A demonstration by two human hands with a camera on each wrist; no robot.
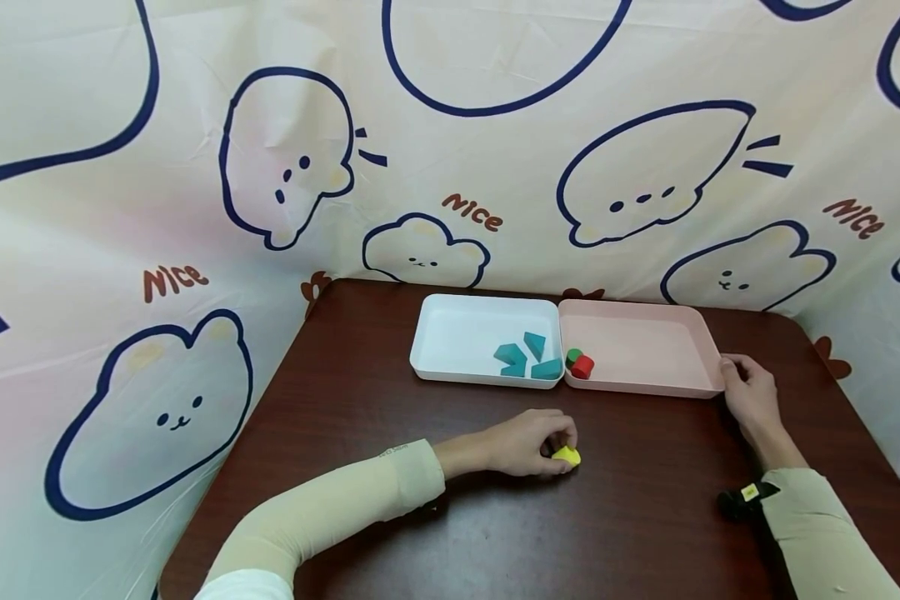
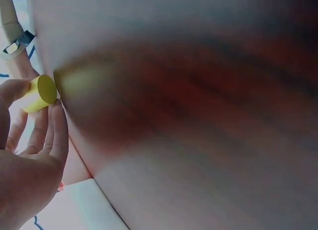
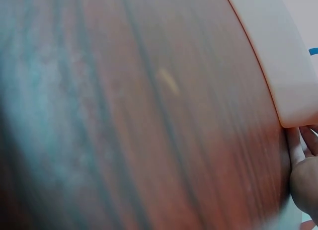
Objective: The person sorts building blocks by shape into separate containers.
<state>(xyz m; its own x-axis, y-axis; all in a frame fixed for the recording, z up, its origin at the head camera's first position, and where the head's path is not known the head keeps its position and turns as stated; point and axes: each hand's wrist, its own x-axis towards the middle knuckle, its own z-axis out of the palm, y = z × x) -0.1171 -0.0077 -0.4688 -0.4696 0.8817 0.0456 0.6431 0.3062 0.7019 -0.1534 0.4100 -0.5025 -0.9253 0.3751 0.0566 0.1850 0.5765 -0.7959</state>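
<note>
A yellow cylinder block (image 2: 47,89) is pinched between the thumb and fingers of my left hand (image 1: 528,443), low over the table in front of the trays. The left wrist view shows its round end clear of the fingers. My right hand (image 1: 752,396) is at the right end of the pink tray (image 1: 645,388), holding its near corner with curled fingers. Part of that grip is hidden behind the tray wall in the right wrist view. Inside the pink tray, at its left end, a red cylinder block (image 1: 582,367) lies against a green block (image 1: 573,357).
A white tray (image 1: 438,372) stands directly left of the pink one, its sides meeting. Several teal blocks (image 1: 545,369) lie in its right half. Both trays sit toward the back of the dark brown table (image 1: 360,400), before a patterned curtain (image 1: 510,167).
</note>
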